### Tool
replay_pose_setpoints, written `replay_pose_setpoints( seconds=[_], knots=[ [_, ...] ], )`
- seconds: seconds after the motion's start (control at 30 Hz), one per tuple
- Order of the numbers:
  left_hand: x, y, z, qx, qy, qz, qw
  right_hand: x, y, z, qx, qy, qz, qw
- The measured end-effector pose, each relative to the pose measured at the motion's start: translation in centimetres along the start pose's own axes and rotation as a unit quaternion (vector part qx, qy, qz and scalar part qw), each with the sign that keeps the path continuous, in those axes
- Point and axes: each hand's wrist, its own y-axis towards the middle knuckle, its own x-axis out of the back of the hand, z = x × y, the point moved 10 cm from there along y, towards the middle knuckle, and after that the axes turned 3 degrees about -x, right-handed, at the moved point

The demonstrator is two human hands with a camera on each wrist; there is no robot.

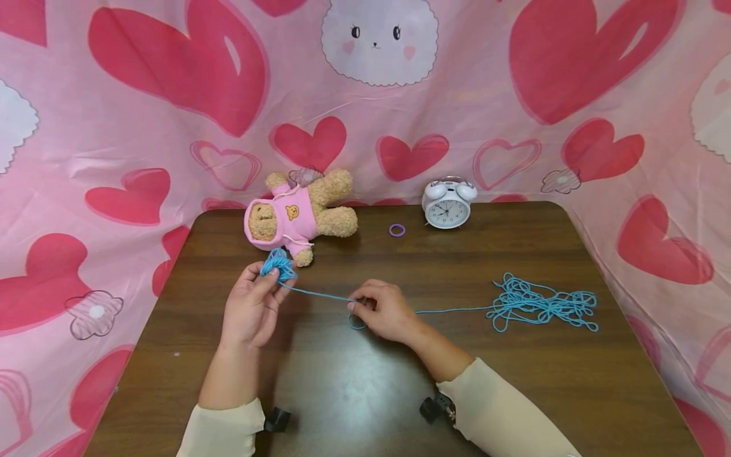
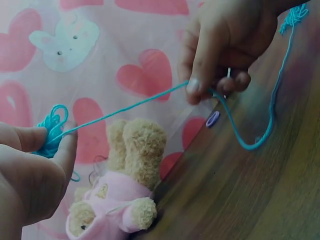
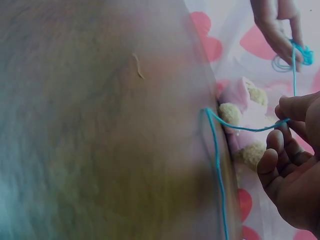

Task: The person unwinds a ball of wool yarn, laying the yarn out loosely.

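Observation:
My left hand (image 1: 251, 311) holds a small bundle of blue yarn (image 1: 277, 265) between thumb and fingers, above the left part of the table. From that bundle a single strand (image 1: 320, 294) runs taut to my right hand (image 1: 388, 311), whose thumb and forefinger pinch it. Past the right hand the strand hangs in a slack curve, plain in the left wrist view, then crosses the tabletop to a loose, looped pile of the same yarn (image 1: 542, 304) on the right. In the right wrist view the pinched strand (image 3: 250, 129) droops onto the table.
A teddy bear in a pink hoodie (image 1: 297, 216) lies on its side at the back left, just beyond the left hand. A purple ring (image 1: 396, 230) and a white alarm clock (image 1: 448, 204) are along the back of the wooden table (image 1: 354, 406). A heart-print cloth (image 1: 365, 108) hangs behind.

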Motion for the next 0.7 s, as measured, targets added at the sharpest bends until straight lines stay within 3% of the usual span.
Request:
replay_pose_setpoints(
  seconds=[0.5,0.7],
  knots=[
    [1.6,0.1,0.2,0.007,-0.036,-0.036,0.9987,3.5,-1.6,-0.9,-0.018,-0.004,-0.008,0.9998],
    [2.1,0.1,0.1,0.003,-0.052,-0.034,0.9981,5.2,-2.3,-1.1,-0.016,-0.006,-0.021,0.9996]
  ],
)
